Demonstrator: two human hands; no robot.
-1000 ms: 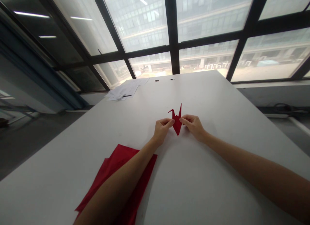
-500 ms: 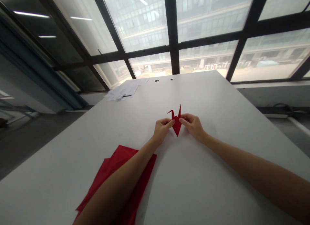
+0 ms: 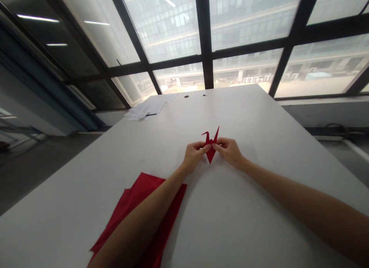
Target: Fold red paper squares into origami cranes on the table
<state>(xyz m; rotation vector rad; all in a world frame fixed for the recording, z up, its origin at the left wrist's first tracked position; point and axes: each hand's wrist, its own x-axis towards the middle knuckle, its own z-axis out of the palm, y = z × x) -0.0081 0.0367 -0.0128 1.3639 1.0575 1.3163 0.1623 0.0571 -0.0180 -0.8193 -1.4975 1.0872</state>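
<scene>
A red paper crane (image 3: 210, 154) is held between my two hands above the white table (image 3: 248, 114). Its bent head points up and left, its thin tail rises to the right, and a folded wing points down toward me. My left hand (image 3: 195, 154) pinches the left side with the thumb in front. On the right side, my right hand (image 3: 230, 150) pinches it the same way, thumb tip close to the other. The fingers behind the paper are partly hidden. Under my left forearm lie red paper sheets (image 3: 144, 187), partly covered by the arm.
White papers (image 3: 150, 105) with a dark pen-like item (image 3: 151, 114) on them lie at the table's far left. Two small holes, one a dark round hole (image 3: 186, 96), are near the far edge. Large windows with a dark frame (image 3: 206, 49) stand behind the table.
The crane has tilted slightly clockwise, its head and tail leaning further right. My thumbs have come closer together over its middle. The red sheets have not moved.
</scene>
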